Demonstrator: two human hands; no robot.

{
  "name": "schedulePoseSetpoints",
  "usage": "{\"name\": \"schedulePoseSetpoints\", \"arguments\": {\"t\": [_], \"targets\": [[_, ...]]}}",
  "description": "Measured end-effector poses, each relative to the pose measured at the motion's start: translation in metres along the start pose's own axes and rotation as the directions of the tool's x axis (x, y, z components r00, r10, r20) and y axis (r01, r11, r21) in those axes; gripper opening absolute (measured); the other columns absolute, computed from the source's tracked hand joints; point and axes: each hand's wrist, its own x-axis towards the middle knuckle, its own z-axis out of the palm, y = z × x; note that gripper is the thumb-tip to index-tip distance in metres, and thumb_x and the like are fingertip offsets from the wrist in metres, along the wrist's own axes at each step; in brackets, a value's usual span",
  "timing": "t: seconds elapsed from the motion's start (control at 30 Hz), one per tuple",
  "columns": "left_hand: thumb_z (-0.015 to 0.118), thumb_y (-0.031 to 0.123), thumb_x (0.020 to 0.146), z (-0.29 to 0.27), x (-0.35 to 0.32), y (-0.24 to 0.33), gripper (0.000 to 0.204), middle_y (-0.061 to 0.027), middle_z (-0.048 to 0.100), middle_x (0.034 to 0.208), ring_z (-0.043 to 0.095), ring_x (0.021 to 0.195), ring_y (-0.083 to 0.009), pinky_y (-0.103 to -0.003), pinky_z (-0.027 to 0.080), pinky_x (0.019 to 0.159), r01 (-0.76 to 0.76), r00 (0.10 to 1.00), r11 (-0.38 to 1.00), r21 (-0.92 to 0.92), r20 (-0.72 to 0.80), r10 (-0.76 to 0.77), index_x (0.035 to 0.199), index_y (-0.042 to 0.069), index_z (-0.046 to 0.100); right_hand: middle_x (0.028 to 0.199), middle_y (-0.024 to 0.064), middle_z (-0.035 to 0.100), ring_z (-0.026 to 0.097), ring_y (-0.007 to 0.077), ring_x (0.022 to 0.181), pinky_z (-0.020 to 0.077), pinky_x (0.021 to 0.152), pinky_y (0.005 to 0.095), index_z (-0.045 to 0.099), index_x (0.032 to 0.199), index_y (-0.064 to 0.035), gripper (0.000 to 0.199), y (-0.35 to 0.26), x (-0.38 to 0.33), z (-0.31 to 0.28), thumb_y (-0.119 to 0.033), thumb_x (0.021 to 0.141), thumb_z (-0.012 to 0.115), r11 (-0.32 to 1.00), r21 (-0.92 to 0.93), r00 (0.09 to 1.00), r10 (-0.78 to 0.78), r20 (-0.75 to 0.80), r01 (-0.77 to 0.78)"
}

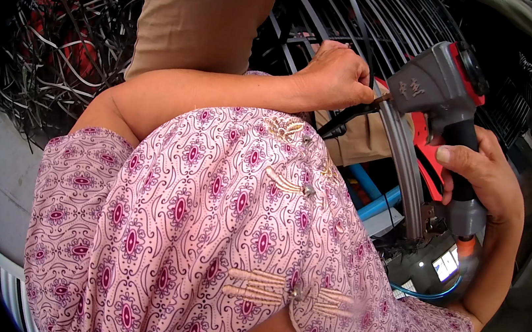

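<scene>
My right hand (pixel 474 172) is wrapped round the black grip of a grey air impact wrench (pixel 432 80) with a red band at its rear. An orange fitting (pixel 465 247) sits at the foot of the grip. The wrench's nose points left, close to the thumb of my left hand (pixel 340 79). That hand is closed, thumb against fingers, at the nose; what it pinches is mostly hidden. A dark narrow piece (pixel 350 115) slants down from beneath the thumb. Just below the nose, a curved bundle of grey ribbed strips (pixel 406 163) runs downward.
A heap of tangled black and grey strips (pixel 68 42) with red showing through lies at the left. Long curved dark strips (pixel 377 14) spread across the top. A blue tube (pixel 379 204) and a red part (pixel 427 160) are beside the ribbed bundle. A blue hose (pixel 429 295) curves below.
</scene>
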Motion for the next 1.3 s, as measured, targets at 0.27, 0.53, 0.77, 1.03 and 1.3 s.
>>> {"name": "schedulePoseSetpoints", "arguments": {"t": [0.27, 0.53, 0.77, 1.03, 1.3], "targets": [[0.068, 0.025, 0.071, 0.003, 0.000, -0.001, 0.026, -0.0099, 0.059, 0.054, 0.058, 0.063, -0.0232, -0.037, 0.036, 0.097, -0.056, 0.998, 0.998, 0.005, -0.041, 0.056, 0.060, 0.002, 0.066, 0.074, -0.0014, 0.060, 0.054, 0.0063, 0.068, 0.0431, 0.063, 0.0224, 0.066, 0.091, -0.0025, 0.025, -0.011, 0.001, -0.005, -0.022, 0.078, 0.075, 0.982, -0.183, 0.997, 0.056, 0.050, -0.046], [0.069, 0.027, 0.070, -0.001, 0.004, 0.002, 0.025, -0.0096, 0.062, 0.055, 0.062, 0.063, -0.0223, -0.034, 0.040, 0.092, 0.028, 1.000, 0.999, 0.025, 0.010, -0.029, 0.061, 0.004, 0.069, 0.079, 0.0003, 0.062, 0.056, 0.0074, 0.069, 0.0449, 0.064, 0.0229, 0.066, 0.098, -0.0006, 0.032, -0.011, 0.002, -0.003, -0.023, 0.077, 0.076, 0.974, -0.225, 0.999, 0.036, 0.000, -0.035], [0.071, 0.020, 0.077, -0.011, 0.009, 0.011, 0.025, -0.0084, 0.064, 0.062, 0.061, 0.061, -0.0158, -0.031, 0.050, 0.062, 0.069, 0.997, 0.997, -0.018, -0.040, -0.069, 0.070, -0.004, 0.068, 0.062, 0.0068, 0.054, 0.054, 0.0135, 0.048, 0.0475, 0.047, 0.0247, 0.053, 0.106, -0.0004, 0.046, 0.035, -0.020, -0.017, -0.034, 0.081, 0.071, 0.970, 0.168, 0.964, -0.138, -0.226, 0.178], [0.080, 0.020, 0.074, -0.040, 0.001, 0.047, 0.026, -0.0069, 0.063, 0.082, 0.062, 0.087, -0.0228, -0.033, 0.046, 0.075, -0.074, 0.980, 0.932, 0.354, -0.150, 0.135, 0.082, 0.004, 0.061, 0.101, 0.0139, 0.058, 0.063, 0.0169, 0.080, 0.0561, 0.069, 0.0250, 0.043, 0.129, 0.0057, 0.050, 0.156, -0.052, -0.067, -0.023, 0.092, 0.060, 0.645, 0.517, 0.773, -0.190, -0.605, 0.563], [0.081, 0.026, 0.069, -0.044, -0.019, 0.088, 0.036, -0.0075, 0.062, 0.094, 0.059, 0.092, -0.0299, -0.041, 0.045, 0.087, -0.330, 0.916, 0.635, 0.699, 0.074, 0.395, 0.093, 0.007, 0.062, 0.091, 0.0088, 0.067, 0.065, 0.0149, 0.073, 0.0544, 0.064, 0.0249, 0.059, 0.116, 0.0042, 0.035, 0.308, 0.076, -0.197, -0.008, 0.084, 0.064, 0.690, 0.480, 0.676, -0.019, -0.737, 0.543]]}}
